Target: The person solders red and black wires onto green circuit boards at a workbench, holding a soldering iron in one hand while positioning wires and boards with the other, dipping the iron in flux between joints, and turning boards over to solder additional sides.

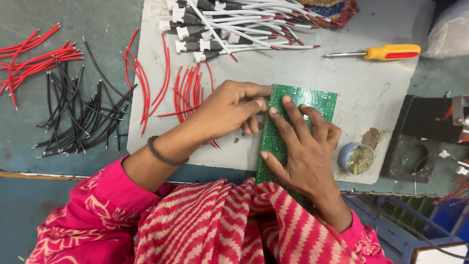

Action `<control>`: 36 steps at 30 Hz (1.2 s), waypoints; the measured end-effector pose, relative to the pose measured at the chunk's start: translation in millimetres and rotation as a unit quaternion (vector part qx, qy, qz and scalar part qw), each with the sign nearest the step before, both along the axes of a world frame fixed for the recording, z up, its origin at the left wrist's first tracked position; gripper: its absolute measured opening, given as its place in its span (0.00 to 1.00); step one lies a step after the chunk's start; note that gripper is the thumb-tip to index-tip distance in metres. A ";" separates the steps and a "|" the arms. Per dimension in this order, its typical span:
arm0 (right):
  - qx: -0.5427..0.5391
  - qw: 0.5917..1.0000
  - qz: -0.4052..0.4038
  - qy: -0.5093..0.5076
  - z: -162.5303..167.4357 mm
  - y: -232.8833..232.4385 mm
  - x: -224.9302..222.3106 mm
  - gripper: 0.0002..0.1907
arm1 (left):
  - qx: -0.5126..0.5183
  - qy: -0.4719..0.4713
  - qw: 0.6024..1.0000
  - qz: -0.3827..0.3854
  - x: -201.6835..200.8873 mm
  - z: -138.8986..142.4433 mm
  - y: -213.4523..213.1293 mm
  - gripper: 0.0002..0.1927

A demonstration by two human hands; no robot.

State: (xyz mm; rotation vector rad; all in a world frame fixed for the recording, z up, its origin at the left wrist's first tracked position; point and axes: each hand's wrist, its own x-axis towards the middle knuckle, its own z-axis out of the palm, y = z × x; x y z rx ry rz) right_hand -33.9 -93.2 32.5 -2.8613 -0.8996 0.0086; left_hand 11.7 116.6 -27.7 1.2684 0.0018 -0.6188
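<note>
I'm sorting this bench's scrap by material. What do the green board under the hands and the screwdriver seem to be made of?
The flat green circuit board looks like rigid laminate with a matte green coating, dotted with fine pale markings. The yellow-handled screwdriver appears to have a glossy plastic handle with a red inset and a bare, shiny metal shaft.

Soft, even light fills the scene, bright enough to show colours clearly. Shadows are faint and short: a thin one lies under the left hand (229,110) and another under the right hand (305,151). The pale tabletop (361,93) shows a mild sheen but no harsh glare. Focus is sharp centrally; the near clothing looks slightly soft.
</note>
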 end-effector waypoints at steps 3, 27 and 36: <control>-0.003 1.000 0.004 0.001 0.9 0.1 0.8 0.39 | -0.038 0.006 0.999 0.026 -2.0 -2.1 -0.6 0.21; 0.007 1.000 0.004 -0.011 -3.2 -0.9 0.4 0.38 | 0.096 -0.080 0.990 0.066 -1.3 19.1 -3.7 0.24; -0.023 1.000 0.013 0.010 3.2 -3.1 7.8 0.37 | 0.072 -0.065 0.995 -0.019 10.3 12.1 1.3 0.31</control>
